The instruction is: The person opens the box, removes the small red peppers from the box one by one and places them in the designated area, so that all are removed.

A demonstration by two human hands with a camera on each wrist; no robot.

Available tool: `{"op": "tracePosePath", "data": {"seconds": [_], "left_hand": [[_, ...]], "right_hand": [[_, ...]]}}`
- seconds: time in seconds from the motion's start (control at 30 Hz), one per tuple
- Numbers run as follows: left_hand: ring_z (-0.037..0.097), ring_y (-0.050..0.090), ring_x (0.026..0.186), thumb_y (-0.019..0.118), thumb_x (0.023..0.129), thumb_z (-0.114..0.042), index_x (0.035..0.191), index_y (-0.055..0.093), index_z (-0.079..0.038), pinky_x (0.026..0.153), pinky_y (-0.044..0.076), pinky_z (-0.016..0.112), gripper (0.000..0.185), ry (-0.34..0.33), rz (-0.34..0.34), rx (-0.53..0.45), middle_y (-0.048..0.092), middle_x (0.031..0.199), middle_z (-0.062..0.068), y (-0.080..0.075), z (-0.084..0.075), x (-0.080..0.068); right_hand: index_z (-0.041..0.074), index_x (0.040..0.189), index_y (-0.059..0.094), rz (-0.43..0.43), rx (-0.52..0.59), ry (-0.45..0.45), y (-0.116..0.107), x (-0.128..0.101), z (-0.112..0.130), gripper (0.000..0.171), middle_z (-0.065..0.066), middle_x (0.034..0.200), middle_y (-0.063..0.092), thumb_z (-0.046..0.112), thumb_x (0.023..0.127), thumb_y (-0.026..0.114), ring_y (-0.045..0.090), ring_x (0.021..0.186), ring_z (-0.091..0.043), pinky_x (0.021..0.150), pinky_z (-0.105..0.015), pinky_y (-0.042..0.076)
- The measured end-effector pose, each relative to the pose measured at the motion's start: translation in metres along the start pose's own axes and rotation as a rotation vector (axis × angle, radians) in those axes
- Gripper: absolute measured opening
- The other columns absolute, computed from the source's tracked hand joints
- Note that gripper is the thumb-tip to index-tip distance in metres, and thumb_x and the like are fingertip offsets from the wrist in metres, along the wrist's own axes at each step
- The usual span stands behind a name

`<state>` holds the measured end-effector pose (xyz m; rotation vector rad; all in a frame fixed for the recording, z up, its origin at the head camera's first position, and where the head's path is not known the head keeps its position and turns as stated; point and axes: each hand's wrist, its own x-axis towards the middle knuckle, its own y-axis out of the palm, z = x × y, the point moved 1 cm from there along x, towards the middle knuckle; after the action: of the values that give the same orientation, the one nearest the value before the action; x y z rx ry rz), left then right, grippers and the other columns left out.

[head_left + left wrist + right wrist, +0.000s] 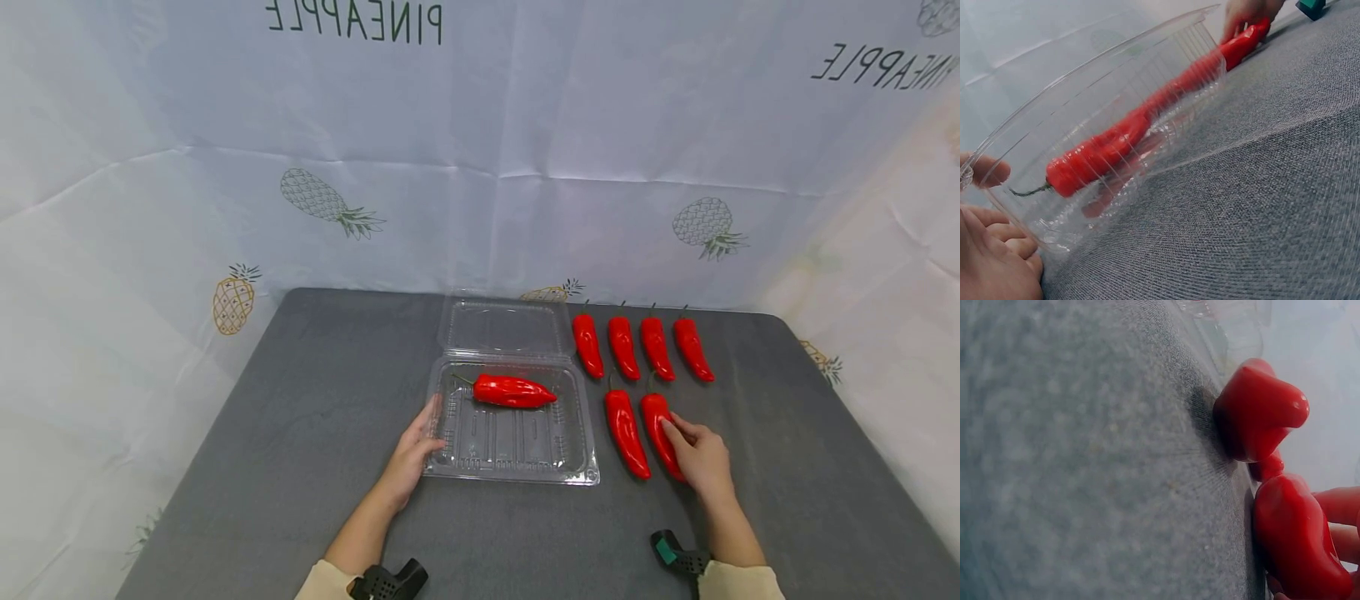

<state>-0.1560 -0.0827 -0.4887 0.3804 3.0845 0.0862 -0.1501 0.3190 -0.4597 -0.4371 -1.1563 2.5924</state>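
My left hand (408, 458) holds the left side of a clear plastic clamshell container (510, 479), its thumb over the rim and the other fingers outside the wall. Crosswise in the container lies one red chili pepper (513, 392), green stem to the left. Over on the right, my right hand (701, 457) grips another red pepper (656, 414) by its right side, thumb on top; in the right wrist view the fingers (1341, 506) are around that pepper (1294, 540). Just left of it rests a neighbouring pepper (626, 433), apart from the hand.
The container's lid (506, 327) is folded back flat behind the base. Several more red peppers (657, 350) stand in a row at the back right of the grey table (330, 392). A white pineapple-print cloth (480, 108) hangs behind the table.
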Motion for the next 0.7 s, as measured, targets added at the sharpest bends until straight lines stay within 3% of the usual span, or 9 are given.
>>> {"op": "tracePosePath", "data": {"seconds": [0.13, 0.4, 0.7], "left_hand": [[0.030, 0.000, 0.145, 0.046, 0.085, -0.002, 0.148, 0.015, 0.000, 0.096, 0.015, -0.002, 0.071, 0.007, 0.003, 0.006, 0.010, 0.157, 0.015, 0.0001, -0.0005, -0.0009], [0.029, 0.002, 0.145, 0.045, 0.085, -0.002, 0.148, 0.014, 0.000, 0.095, 0.016, -0.002, 0.070, 0.002, -0.002, -0.002, 0.010, 0.157, 0.015, -0.0007, 0.0010, -0.0005], [0.029, 0.000, 0.145, 0.045, 0.085, -0.002, 0.148, 0.014, 0.000, 0.096, 0.015, -0.002, 0.071, 0.000, 0.000, 0.003, 0.010, 0.157, 0.015, -0.0003, 0.0001, 0.0000]], "right_hand": [[0.002, 0.133, 0.049, -0.024, -0.015, -0.008, 0.0012, 0.0020, -0.0003, 0.056, -0.030, 0.131, 0.047, 0.042, 0.094, 0.045, 0.048, 0.116, -0.043, 0.091, -0.051, 0.040], [0.000, 0.132, 0.049, -0.021, 0.000, -0.008, 0.0025, 0.0043, -0.0007, 0.055, -0.032, 0.132, 0.046, 0.040, 0.095, 0.043, 0.043, 0.121, -0.045, 0.097, -0.054, 0.036], [-0.002, 0.137, 0.041, 0.022, 0.038, 0.019, 0.0004, 0.0012, 0.0009, 0.063, -0.031, 0.138, 0.040, 0.044, 0.094, 0.041, 0.039, 0.126, -0.044, 0.101, -0.053, 0.034]]}}
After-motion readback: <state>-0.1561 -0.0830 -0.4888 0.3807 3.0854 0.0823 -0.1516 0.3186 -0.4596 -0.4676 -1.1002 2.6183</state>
